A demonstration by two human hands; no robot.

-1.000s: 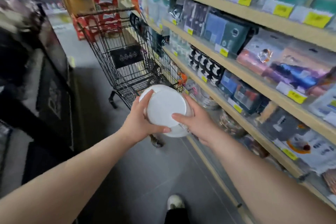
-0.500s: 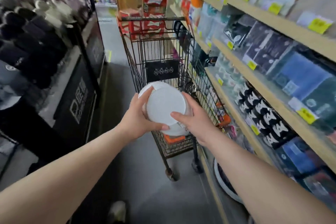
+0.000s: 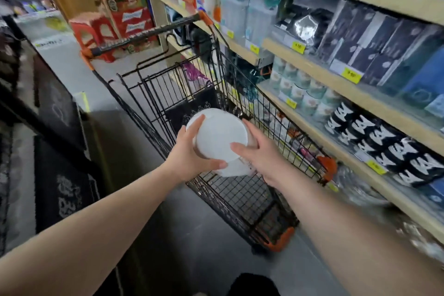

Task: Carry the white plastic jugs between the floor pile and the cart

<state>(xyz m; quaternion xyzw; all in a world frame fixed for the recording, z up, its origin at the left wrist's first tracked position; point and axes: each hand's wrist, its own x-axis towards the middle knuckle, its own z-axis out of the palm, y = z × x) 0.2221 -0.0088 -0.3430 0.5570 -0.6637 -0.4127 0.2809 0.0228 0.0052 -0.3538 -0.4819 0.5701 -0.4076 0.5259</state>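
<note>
A round white container (image 3: 219, 138), its flat face turned toward me, is held between both hands over the near end of a black wire shopping cart (image 3: 242, 197). My left hand (image 3: 189, 154) grips its left side, thumb curled under the lower rim. My right hand (image 3: 259, 158) grips the right side, thumb across the white face. The cart's basket opens just beyond and below the container, and its black handle bar with orange ends (image 3: 144, 36) lies at the far end.
Wooden shelves (image 3: 336, 86) packed with boxed goods, cans and yellow price tags run along the right. A dark display counter (image 3: 55, 127) lines the left of the aisle. Red cartons (image 3: 122, 0) and a red stool (image 3: 93, 31) stand past the cart.
The view has closed in on the cart, which now lies directly under the container. Both hands keep the same grip on the white container.
</note>
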